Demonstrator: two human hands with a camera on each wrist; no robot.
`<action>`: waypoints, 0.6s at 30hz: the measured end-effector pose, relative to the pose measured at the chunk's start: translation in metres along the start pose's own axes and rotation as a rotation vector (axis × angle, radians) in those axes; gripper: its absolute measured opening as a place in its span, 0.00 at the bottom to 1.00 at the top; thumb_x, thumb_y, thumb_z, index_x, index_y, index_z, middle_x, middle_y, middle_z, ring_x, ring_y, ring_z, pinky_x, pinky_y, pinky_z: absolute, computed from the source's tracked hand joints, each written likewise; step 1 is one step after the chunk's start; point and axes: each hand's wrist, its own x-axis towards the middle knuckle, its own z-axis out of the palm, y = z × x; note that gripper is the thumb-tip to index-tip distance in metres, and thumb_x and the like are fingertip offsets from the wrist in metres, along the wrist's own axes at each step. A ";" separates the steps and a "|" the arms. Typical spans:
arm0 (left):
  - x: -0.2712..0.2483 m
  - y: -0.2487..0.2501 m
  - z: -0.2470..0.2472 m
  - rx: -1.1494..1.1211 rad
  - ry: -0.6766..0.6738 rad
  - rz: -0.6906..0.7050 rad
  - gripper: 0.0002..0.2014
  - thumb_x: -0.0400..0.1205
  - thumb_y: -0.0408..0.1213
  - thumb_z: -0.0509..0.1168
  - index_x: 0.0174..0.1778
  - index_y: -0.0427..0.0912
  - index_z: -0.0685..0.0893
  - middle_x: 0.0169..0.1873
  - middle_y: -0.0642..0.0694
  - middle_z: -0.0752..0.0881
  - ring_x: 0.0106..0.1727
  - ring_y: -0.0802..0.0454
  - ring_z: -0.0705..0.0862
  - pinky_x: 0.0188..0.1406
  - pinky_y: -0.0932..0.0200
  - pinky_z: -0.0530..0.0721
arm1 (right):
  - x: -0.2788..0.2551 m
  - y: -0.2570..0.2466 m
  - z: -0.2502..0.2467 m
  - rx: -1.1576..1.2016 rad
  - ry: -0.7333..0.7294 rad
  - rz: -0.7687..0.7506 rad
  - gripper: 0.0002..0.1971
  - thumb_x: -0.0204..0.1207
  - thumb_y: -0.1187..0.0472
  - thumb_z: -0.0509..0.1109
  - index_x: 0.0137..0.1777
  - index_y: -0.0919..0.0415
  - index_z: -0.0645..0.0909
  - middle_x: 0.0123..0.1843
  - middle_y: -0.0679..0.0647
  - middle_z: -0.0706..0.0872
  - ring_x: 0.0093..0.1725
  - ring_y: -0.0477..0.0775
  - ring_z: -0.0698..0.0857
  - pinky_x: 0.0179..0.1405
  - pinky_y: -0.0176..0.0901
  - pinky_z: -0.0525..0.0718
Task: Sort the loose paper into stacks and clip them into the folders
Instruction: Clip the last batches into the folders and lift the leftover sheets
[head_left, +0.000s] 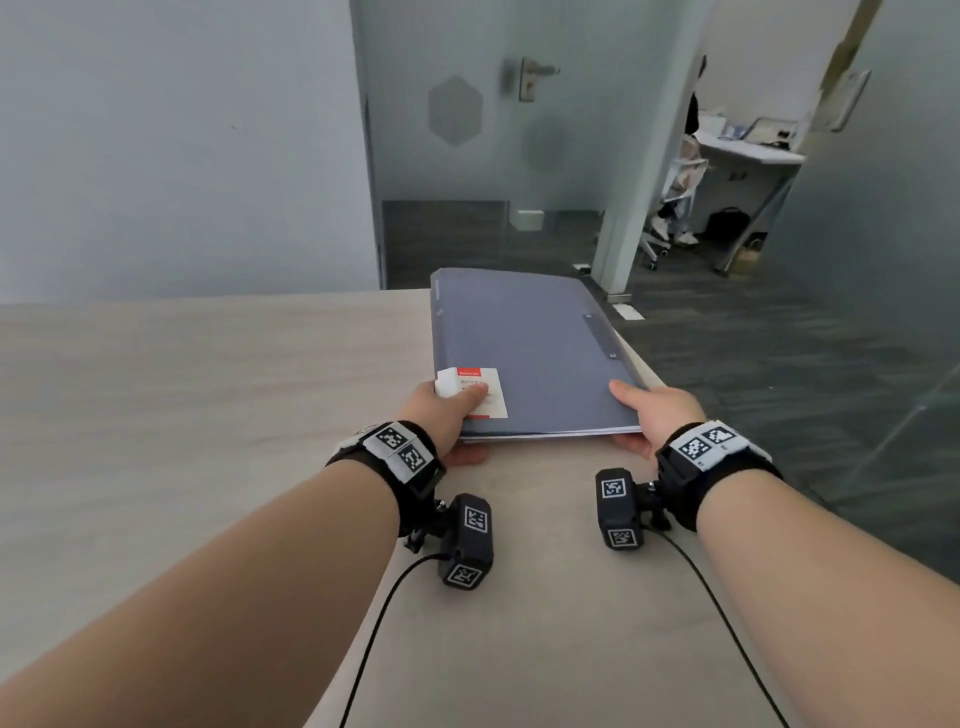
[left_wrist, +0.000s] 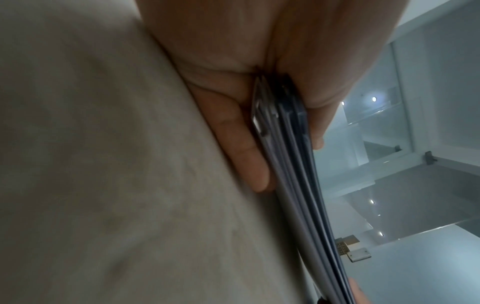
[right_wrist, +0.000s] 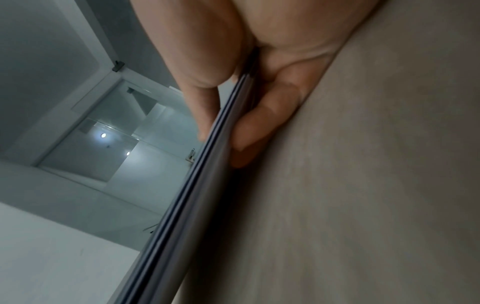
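Observation:
A stack of blue-grey folders (head_left: 524, 348) lies near the table's right edge, white paper edges showing at its near side. A red-and-white label (head_left: 480, 387) sits on the top cover's near left corner. My left hand (head_left: 449, 410) grips the near left corner, thumb on the label, fingers underneath. My right hand (head_left: 649, 410) grips the near right corner the same way. In the left wrist view the folders' edge (left_wrist: 293, 164) is pinched between thumb and fingers (left_wrist: 249, 156). The right wrist view shows the folders' edge (right_wrist: 207, 164) held likewise by the fingers (right_wrist: 262, 123).
The light wooden table (head_left: 208, 415) ends just right of the folders, with dark floor (head_left: 753, 338) beyond. A glass door (head_left: 493, 130) and wall stand behind. A person sits at a desk (head_left: 748, 156) in the far room.

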 end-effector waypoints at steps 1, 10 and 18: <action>0.006 0.002 0.002 0.012 0.005 0.001 0.09 0.81 0.44 0.70 0.54 0.46 0.84 0.50 0.42 0.86 0.50 0.43 0.87 0.34 0.43 0.91 | 0.008 -0.003 0.002 -0.005 -0.005 -0.002 0.07 0.76 0.60 0.78 0.47 0.61 0.84 0.47 0.58 0.89 0.43 0.56 0.89 0.21 0.42 0.87; 0.024 0.010 0.004 -0.048 0.022 -0.044 0.20 0.77 0.57 0.70 0.53 0.45 0.82 0.51 0.43 0.86 0.47 0.44 0.88 0.36 0.47 0.91 | 0.023 -0.010 0.006 0.032 -0.004 -0.047 0.13 0.76 0.53 0.78 0.51 0.60 0.82 0.54 0.57 0.87 0.48 0.56 0.89 0.29 0.45 0.91; -0.011 -0.010 -0.021 -0.286 0.102 0.039 0.16 0.85 0.52 0.61 0.35 0.46 0.74 0.35 0.50 0.76 0.37 0.56 0.76 0.46 0.60 0.77 | -0.030 -0.004 -0.010 0.273 0.017 -0.048 0.11 0.85 0.53 0.64 0.58 0.61 0.77 0.55 0.57 0.86 0.56 0.61 0.88 0.51 0.52 0.87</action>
